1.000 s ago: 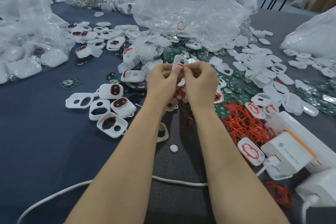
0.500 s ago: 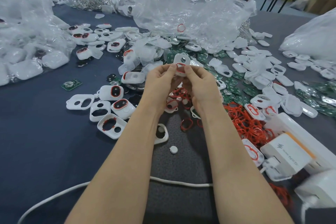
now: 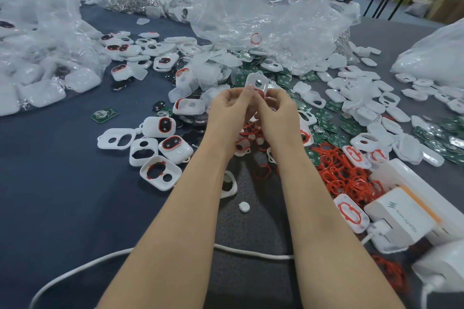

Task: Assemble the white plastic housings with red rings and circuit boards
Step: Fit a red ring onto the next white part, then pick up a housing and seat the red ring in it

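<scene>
Both hands pinch white housing upright.

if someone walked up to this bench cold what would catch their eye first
Probably the two bare hands, left hand and right hand, raised mid-table and pinching one white housing with a red ring in it. Next, the tangle of loose red rings at right, and the crumpled clear plastic bag behind.
</scene>
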### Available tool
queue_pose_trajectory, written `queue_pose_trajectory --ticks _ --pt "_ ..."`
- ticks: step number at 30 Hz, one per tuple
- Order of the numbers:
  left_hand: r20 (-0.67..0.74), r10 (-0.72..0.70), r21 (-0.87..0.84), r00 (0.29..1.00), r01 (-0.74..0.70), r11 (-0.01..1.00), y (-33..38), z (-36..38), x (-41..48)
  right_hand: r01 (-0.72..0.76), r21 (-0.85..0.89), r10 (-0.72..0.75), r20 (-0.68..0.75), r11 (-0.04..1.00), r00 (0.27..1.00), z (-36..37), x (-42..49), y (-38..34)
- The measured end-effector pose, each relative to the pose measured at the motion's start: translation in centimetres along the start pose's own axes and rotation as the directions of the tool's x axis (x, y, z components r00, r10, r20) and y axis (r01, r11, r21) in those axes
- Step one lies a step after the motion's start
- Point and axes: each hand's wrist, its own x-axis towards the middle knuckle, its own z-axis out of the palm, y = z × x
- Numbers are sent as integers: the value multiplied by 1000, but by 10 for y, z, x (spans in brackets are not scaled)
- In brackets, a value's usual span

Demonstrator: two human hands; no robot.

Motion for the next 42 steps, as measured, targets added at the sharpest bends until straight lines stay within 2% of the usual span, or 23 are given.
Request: queue_pose_trajectory --ticks 3,6,11,14,16,20,22,23,24,26,28,30,32,35,37,42 --pt "-70 52 -62 996 -56 997 7 -1 1 13 10 -13 -30 1000 999 3 -3 -4" --pt "-222 85 -178 971 -126 976 20 -7 1 66 -43 -67 -24 997 997 4 -5 -6" --pt "-434 152 -237 888 -275 932 48 -24 0 189 -189 -151 198 964 969 21 -10 -14" --pt "-541 192 -221 819 -359 907 64 -40 3 342 -325 -210 378 881 901 44 -13 -22" --pt "-579 198 -181 791 -361 915 70 -52 5 395 -448 -181 447 802 876 61 -14 -25" --pt "-631 151 -73 761 -252 965 69 -73 8 460 -697 -151 459 550 875 89 -16 -29" --pt "-643 106 -84 758 -208 974 67 -77 9 461 -730 -138 458 505 878 94 -15 -30" --pt "-645 92 -85 759 -191 978 66 -77 10 457 -725 -139 455 515 880 94 -14 -29" --pt "-640 77 -86 764 -171 982 65 -76 10 444 -701 -149 441 559 885 92 -13 -29" --pt "-611 29 -128 791 -135 983 64 -71 10 364 -566 -171 364 740 915 80 -11 -29" --pt "-545 -18 -184 838 -98 978 62 -62 9 230 -339 -147 252 912 957 62 -6 -30" --pt "-458 -33 -173 889 -52 984 58 -50 8 73 -87 -56 183 994 982 39 -2 -30" --pt "-354 -45 -128 934 0 992 51 -36 8 -31 139 8 163 990 987 19 3 -27" --pt "-225 -17 17 974 21 1000 35 -15 7 -103 372 54 142 923 988 -1 5 -22" --pt "-181 2 128 984 21 992 25 -6 6 -117 424 76 113 898 991 -8 5 -15" --pt "-93 54 374 994 -15 927 11 -2 4 -103 425 119 -11 899 993 -12 6 -3"
